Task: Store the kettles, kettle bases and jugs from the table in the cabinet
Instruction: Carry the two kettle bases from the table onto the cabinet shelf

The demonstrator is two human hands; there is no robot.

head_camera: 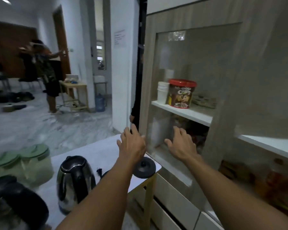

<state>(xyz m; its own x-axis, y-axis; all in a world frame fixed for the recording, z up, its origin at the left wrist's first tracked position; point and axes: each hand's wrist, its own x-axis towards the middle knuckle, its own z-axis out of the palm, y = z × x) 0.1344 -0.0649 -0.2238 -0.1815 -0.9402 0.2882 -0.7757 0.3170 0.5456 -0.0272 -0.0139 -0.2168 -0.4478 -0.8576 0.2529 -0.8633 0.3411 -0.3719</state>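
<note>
Both hands, left hand (133, 143) and right hand (181, 143), fingers spread at the cabinet (226, 67) door edge (empty); steel kettle (76, 181) upright on the tabletop (100, 151), spout pointing away.

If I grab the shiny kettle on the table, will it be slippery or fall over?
The steel kettle looks smooth, so its sides may be slippery; its black handle likely gives a safer hold. It is tall, so a push near the top could tip it. Its weight cannot be told.

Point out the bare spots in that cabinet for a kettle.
Upper white shelf: crowded, with stacked cups, a red-lidded tub and a flat packet side by side. Lower compartment: a pale bare patch beside the left hand; dark blurred items sit behind the right hand.
</note>
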